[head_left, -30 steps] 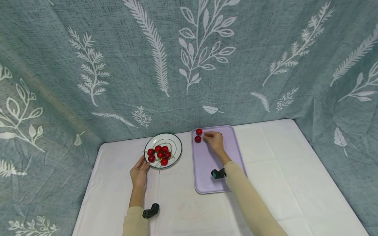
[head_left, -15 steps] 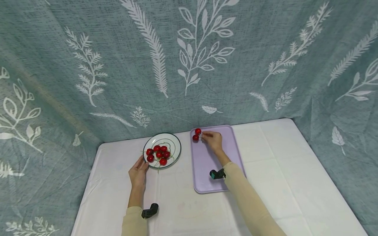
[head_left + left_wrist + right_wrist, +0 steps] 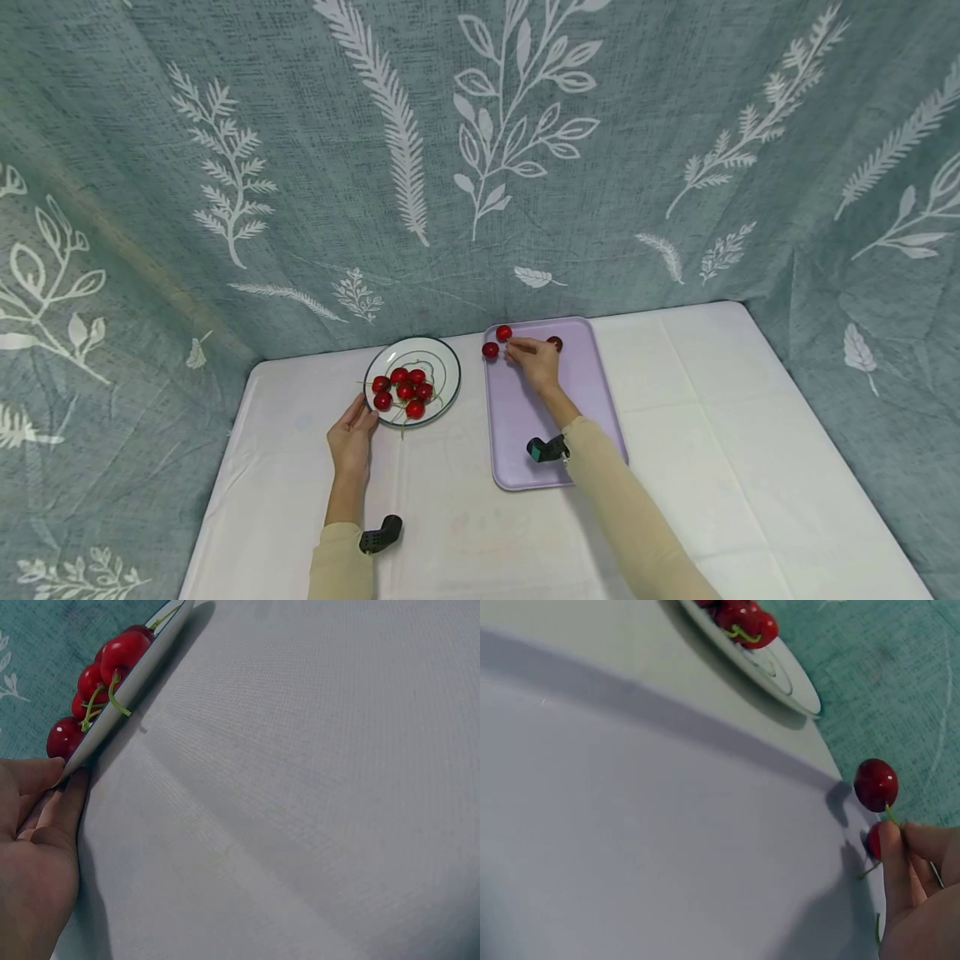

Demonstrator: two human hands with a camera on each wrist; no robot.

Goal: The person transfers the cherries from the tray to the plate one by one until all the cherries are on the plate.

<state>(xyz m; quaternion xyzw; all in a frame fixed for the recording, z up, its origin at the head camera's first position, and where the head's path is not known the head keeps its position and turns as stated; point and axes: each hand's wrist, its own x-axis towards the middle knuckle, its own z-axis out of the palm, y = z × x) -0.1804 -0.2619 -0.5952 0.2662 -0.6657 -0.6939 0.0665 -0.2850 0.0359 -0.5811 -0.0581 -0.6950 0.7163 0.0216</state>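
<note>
My right hand is over the far left part of the lilac tray, pinching the green stem of a dark red cherry between thumb and fingertips. The fruit hangs above the tray surface near its left rim. Close behind it lies a brighter red cherry in the tray's corner, partly covered by my fingers in the right wrist view. A darker cherry shows just beyond my knuckles. My left hand grips the near left rim of a white plate, which carries several cherries with stems.
A white cloth covers the table, with a gap of it between plate and tray. The patterned green curtain rises right behind the table's far edge. Black wrist cameras stick out from both forearms.
My right hand has shifted a little left with the pinched cherry, bringing it toward the tray's left rim. The darker cherry behind the knuckles has come into view. My left hand keeps its hold.
</note>
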